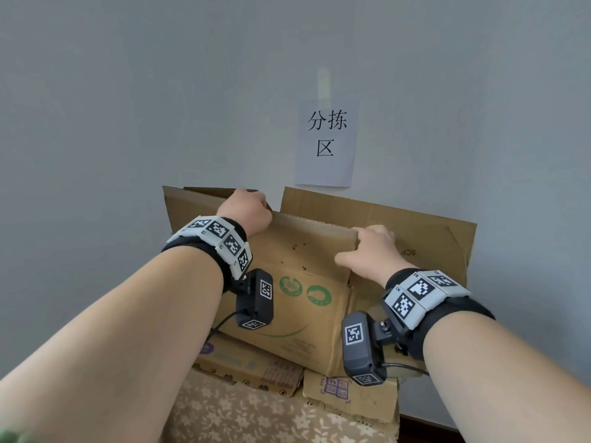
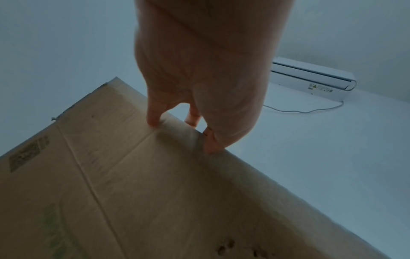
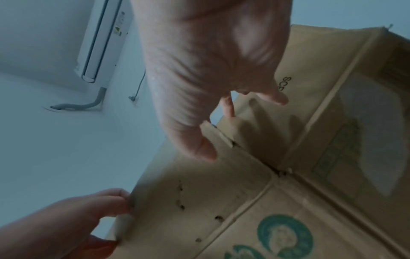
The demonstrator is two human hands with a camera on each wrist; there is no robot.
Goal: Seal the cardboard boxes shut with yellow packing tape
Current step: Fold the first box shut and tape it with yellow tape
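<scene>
Cardboard fills the head view: an open box (image 1: pixel 287 302) sits at 6 o'clock on 2 flattened cartons (image 1: pixel 249 369), its near flap (image 1: pixel 307 244) upright. The left hand (image 1: pixel 249 209) curls over the flap's top edge at 11 o'clock; the right hand (image 1: pixel 367 251) pinches its corner at 3 o'clock. No yellow tape shows.

Left wrist view: fingertips (image 2: pixel 153 121) hook over the flap edge (image 2: pixel 221 157).

Right wrist view: both hands clamp the flap (image 3: pixel 199 201), well apart. An air conditioner (image 3: pixel 104 40) hangs at 11 o'clock.

Likely step: folding flaps shut. Next comes pressing this flap down, then fetching tape.
</scene>
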